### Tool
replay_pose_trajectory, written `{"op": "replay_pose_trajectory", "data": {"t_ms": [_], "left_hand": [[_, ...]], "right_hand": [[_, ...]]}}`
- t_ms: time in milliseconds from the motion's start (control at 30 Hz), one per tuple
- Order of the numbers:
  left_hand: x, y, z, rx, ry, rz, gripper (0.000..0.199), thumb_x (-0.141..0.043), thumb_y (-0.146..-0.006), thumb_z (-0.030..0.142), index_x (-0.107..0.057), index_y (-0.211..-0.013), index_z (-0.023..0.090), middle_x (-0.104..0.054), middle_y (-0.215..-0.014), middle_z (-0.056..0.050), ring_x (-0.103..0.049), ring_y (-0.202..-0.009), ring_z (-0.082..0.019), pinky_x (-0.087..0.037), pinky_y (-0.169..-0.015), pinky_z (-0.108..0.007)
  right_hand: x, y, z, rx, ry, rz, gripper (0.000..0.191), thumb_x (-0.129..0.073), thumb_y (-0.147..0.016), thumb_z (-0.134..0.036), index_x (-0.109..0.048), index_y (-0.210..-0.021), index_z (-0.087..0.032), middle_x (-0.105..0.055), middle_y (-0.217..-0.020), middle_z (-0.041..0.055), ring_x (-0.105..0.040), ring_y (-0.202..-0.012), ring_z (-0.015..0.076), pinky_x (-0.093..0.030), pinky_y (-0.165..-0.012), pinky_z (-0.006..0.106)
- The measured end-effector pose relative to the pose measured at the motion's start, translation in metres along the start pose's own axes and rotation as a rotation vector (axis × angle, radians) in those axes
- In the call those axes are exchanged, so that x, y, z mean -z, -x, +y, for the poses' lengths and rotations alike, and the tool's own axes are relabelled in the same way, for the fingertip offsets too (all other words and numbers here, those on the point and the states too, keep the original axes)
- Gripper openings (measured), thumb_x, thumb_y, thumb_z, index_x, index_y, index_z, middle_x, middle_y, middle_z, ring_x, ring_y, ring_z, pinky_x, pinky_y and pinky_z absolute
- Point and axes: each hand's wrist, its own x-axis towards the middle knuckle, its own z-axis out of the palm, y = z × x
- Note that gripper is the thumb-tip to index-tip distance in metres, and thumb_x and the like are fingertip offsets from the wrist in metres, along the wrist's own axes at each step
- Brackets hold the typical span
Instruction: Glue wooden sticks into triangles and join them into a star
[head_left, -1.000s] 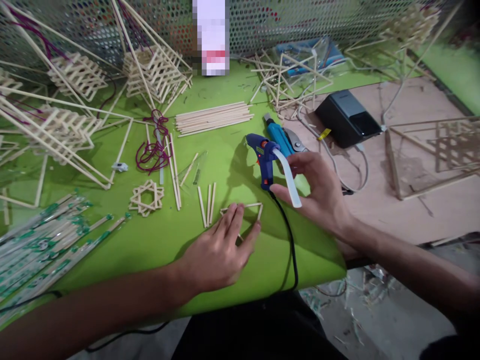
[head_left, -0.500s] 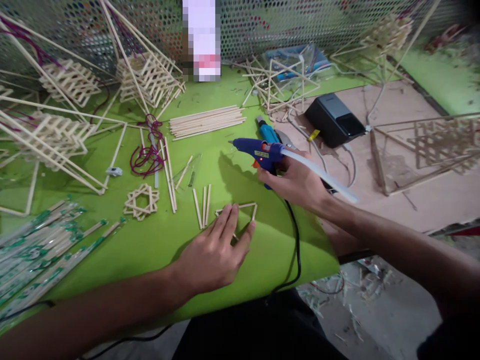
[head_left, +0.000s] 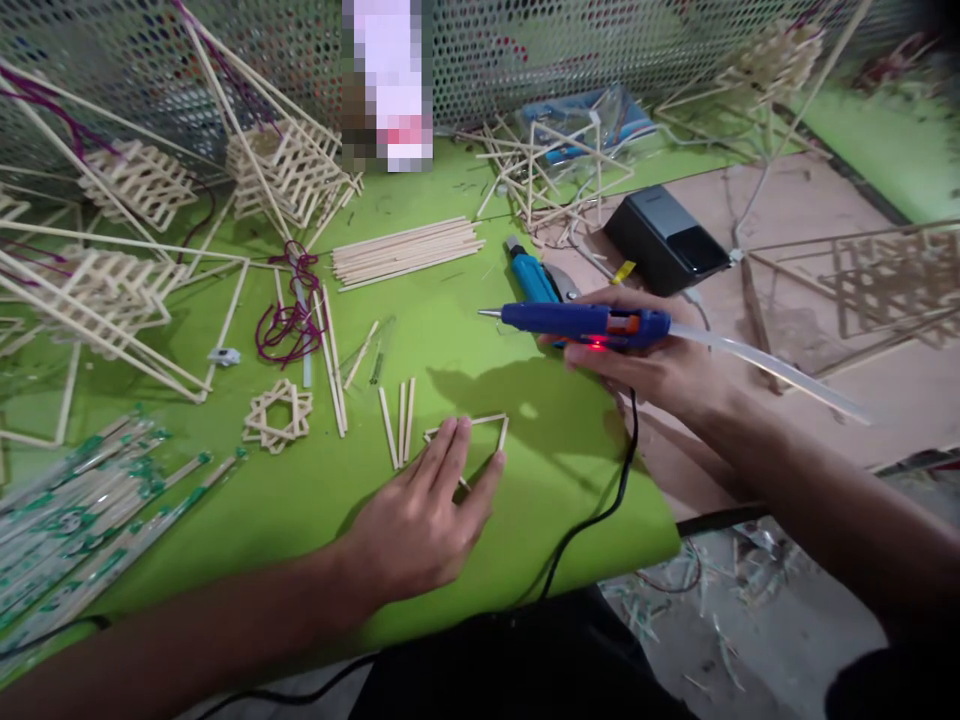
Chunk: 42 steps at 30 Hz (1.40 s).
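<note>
My right hand [head_left: 637, 365] is wrapped round a blue hot glue gun [head_left: 574, 322], its metal nozzle pointing left and a red light glowing on its side. A long clear glue stick [head_left: 772, 370] runs out of the gun's back. My left hand [head_left: 424, 510] lies on the green table, fingers stretched out over a small frame of wooden sticks [head_left: 487, 418], pressing it down; part of the frame is hidden beneath the palm. Just left of those fingertips lie several short sticks [head_left: 403, 420]. Further left is a star-shaped stick ring [head_left: 277, 416].
A bundle of long sticks [head_left: 405, 250] lies farther back. Stick lattices [head_left: 285, 170] with purple cord stand at the left. Wrapped chopsticks [head_left: 82, 530] fill the near left. A blue tool [head_left: 532, 270] and black box [head_left: 667, 240] are beyond my right hand. The gun's black cable [head_left: 592, 520] crosses the table edge.
My right hand has moved right and slightly toward me with the glue gun, turning it to lie more level. My left hand stays on the stick frame.
</note>
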Motion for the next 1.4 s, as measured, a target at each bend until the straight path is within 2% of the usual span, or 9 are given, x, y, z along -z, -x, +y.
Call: {"op": "replay_pose_trajectory", "data": {"t_ms": [100, 200, 300, 400, 533, 633, 967, 1133, 1400], "left_hand": [[0.002, -0.002, -0.001, -0.004, 0.010, 0.018, 0.056, -0.064, -0.091, 0.031, -0.054, -0.141, 0.007, -0.051, -0.137, -0.037, -0.048, -0.132, -0.045, -0.056, -0.098, -0.049], [0.004, -0.004, -0.001, -0.002, 0.015, 0.031, 0.051, -0.059, -0.096, 0.035, -0.056, -0.139, 0.007, -0.053, -0.135, -0.037, -0.051, -0.130, -0.045, -0.057, -0.097, -0.049], [0.005, -0.006, -0.001, 0.004, 0.017, 0.040, 0.050, -0.057, -0.097, 0.035, -0.056, -0.139, 0.007, -0.054, -0.134, -0.036, -0.052, -0.129, -0.044, -0.057, -0.096, -0.048], [0.005, -0.006, -0.001, 0.001, 0.016, 0.043, 0.051, -0.057, -0.096, 0.035, -0.055, -0.139, 0.007, -0.053, -0.135, -0.036, -0.051, -0.130, -0.044, -0.057, -0.097, -0.048], [0.005, -0.004, -0.001, -0.002, 0.016, 0.023, 0.055, -0.058, -0.095, 0.035, -0.053, -0.142, 0.006, -0.052, -0.136, -0.036, -0.050, -0.131, -0.045, -0.057, -0.097, -0.048], [0.005, -0.004, -0.001, 0.005, 0.008, 0.019, 0.056, -0.058, -0.095, 0.035, -0.053, -0.142, 0.007, -0.053, -0.136, -0.036, -0.051, -0.130, -0.045, -0.057, -0.097, -0.048], [0.006, -0.004, 0.000, 0.009, 0.016, 0.016, 0.057, -0.063, -0.091, 0.033, -0.054, -0.141, 0.007, -0.052, -0.137, -0.036, -0.051, -0.130, -0.045, -0.057, -0.097, -0.048], [0.006, -0.005, -0.001, 0.004, 0.017, 0.015, 0.057, -0.064, -0.090, 0.033, -0.054, -0.141, 0.007, -0.055, -0.136, -0.034, -0.052, -0.129, -0.044, -0.058, -0.095, -0.048], [0.004, -0.005, -0.002, -0.005, 0.023, 0.020, 0.058, -0.066, -0.089, 0.033, -0.055, -0.140, 0.007, -0.055, -0.135, -0.034, -0.051, -0.130, -0.044, -0.058, -0.095, -0.049]], "right_hand": [[0.001, 0.000, 0.003, 0.014, 0.059, -0.018, 0.042, -0.085, -0.069, -0.047, -0.072, -0.100, -0.021, -0.076, -0.087, 0.0046, -0.071, -0.077, 0.0214, -0.058, -0.068, 0.033], [0.003, -0.001, 0.004, 0.080, 0.201, -0.013, 0.043, -0.086, -0.065, -0.054, -0.073, -0.087, -0.020, -0.070, -0.070, 0.0015, -0.061, -0.060, 0.0156, -0.046, -0.052, 0.028], [0.010, 0.000, -0.001, 0.130, 0.271, -0.030, 0.045, -0.079, -0.068, -0.066, -0.072, -0.076, -0.022, -0.062, -0.061, 0.0001, -0.051, -0.052, 0.0133, -0.037, -0.046, 0.029], [0.019, 0.002, -0.004, 0.141, 0.238, -0.071, 0.052, -0.067, -0.075, -0.076, -0.071, -0.074, -0.024, -0.058, -0.056, 0.0007, -0.049, -0.050, 0.0148, -0.034, -0.043, 0.031], [0.022, 0.003, -0.003, 0.089, 0.285, -0.136, 0.047, -0.065, -0.082, -0.067, -0.072, -0.075, -0.021, -0.055, -0.052, -0.0003, -0.046, -0.047, 0.0123, -0.031, -0.043, 0.029], [0.018, 0.003, -0.001, 0.117, 0.330, -0.162, 0.041, -0.066, -0.085, -0.060, -0.074, -0.076, -0.021, -0.058, -0.054, -0.0008, -0.047, -0.048, 0.0102, -0.032, -0.045, 0.027], [0.018, -0.002, 0.006, 0.136, 0.352, -0.182, 0.040, -0.068, -0.082, -0.062, -0.077, -0.079, -0.024, -0.060, -0.054, -0.0011, -0.048, -0.047, 0.0109, -0.034, -0.044, 0.029], [0.010, 0.001, 0.004, 0.173, 0.355, -0.149, 0.033, -0.070, -0.083, -0.056, -0.073, -0.072, -0.025, -0.057, -0.051, -0.0030, -0.045, -0.046, 0.0099, -0.035, -0.046, 0.028], [0.001, 0.006, 0.007, 0.146, 0.309, 0.003, 0.034, -0.078, -0.075, -0.054, -0.068, -0.066, -0.022, -0.059, -0.054, -0.0016, -0.048, -0.048, 0.0107, -0.037, -0.045, 0.028]]}}
